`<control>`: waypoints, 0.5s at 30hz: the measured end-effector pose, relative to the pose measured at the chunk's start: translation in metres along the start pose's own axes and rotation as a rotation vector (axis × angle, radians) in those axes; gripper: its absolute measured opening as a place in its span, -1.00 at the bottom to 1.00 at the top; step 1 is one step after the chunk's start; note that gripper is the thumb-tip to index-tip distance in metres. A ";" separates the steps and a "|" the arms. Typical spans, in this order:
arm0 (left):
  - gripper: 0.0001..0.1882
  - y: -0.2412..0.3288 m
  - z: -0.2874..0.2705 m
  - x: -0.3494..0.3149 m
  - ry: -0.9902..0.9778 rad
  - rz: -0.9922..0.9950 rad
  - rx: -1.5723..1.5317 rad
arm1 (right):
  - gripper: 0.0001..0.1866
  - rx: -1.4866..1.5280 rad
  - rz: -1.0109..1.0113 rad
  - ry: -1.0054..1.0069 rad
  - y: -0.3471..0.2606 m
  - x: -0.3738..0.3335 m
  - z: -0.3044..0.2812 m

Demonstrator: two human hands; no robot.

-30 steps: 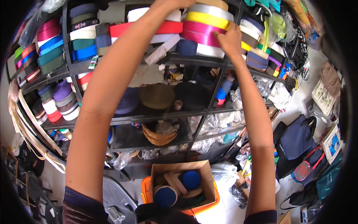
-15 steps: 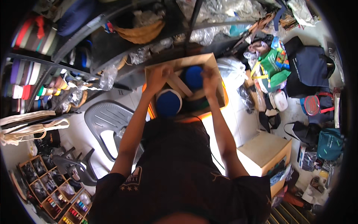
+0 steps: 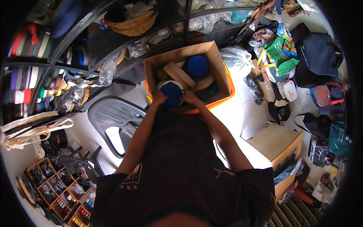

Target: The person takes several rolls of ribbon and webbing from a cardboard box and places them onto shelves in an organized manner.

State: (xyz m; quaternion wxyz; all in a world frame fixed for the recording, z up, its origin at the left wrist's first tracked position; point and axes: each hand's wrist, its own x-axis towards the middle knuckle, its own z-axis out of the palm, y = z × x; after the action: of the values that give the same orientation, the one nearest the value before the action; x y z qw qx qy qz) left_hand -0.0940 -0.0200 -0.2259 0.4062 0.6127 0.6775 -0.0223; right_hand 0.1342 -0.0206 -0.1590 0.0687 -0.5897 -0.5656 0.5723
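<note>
While racks of coloured ribbon rolls (image 3: pixel 26 81) line the shelving at far left, the left hand (image 3: pixel 159 99) and right hand (image 3: pixel 189 98) clamp opposite sides of a blue roll (image 3: pixel 172 92), steadying it at the near edge of the cardboard box (image 3: pixel 211 56), which sits in an orange crate (image 3: pixel 227 94) on the floor.

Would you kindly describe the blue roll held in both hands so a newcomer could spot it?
Find the open brown cardboard box below the dark metal shelving. At its near edge, the left hand and right hand grip a round blue roll with a white rim. The other blue roll lies deeper, untouched.
</note>
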 end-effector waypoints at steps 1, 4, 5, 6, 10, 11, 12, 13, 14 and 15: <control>-0.23 0.002 0.001 -0.002 -0.036 -0.009 -0.009 | -0.29 -0.030 0.048 -0.067 -0.005 0.004 0.000; -0.36 -0.004 -0.004 -0.003 -0.048 -0.039 -0.179 | -0.30 0.026 0.044 -0.054 -0.016 -0.002 0.003; -0.42 -0.004 -0.009 -0.004 -0.036 -0.041 -0.258 | -0.32 0.130 0.001 0.032 -0.008 0.000 0.006; -0.43 0.002 -0.017 -0.011 0.058 0.023 -0.265 | -0.33 0.234 -0.043 0.118 0.010 0.007 0.011; -0.48 0.017 -0.023 -0.041 0.182 0.099 -0.523 | -0.38 0.421 -0.121 0.191 0.008 -0.006 -0.004; -0.50 0.037 -0.036 -0.049 0.143 0.111 -0.626 | -0.40 0.430 -0.130 0.247 0.005 -0.014 -0.013; -0.52 0.054 -0.048 -0.058 0.184 0.161 -0.738 | -0.41 0.439 -0.147 0.297 0.000 -0.020 -0.021; -0.53 0.072 -0.059 -0.068 0.223 0.215 -0.850 | -0.42 0.447 -0.165 0.351 -0.006 -0.027 -0.029; -0.55 0.084 -0.071 -0.079 0.275 0.256 -0.970 | -0.42 0.492 -0.169 0.331 -0.018 -0.032 -0.037; -0.55 0.094 -0.086 -0.089 0.292 0.260 -1.001 | -0.42 0.532 -0.178 0.303 -0.039 -0.039 -0.046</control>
State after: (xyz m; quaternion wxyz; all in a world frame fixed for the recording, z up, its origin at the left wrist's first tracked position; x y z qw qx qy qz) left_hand -0.0670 -0.0235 -0.0728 0.5499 0.4196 0.5731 0.4394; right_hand 0.1578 -0.0099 -0.0919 0.3538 -0.5777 -0.4291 0.5975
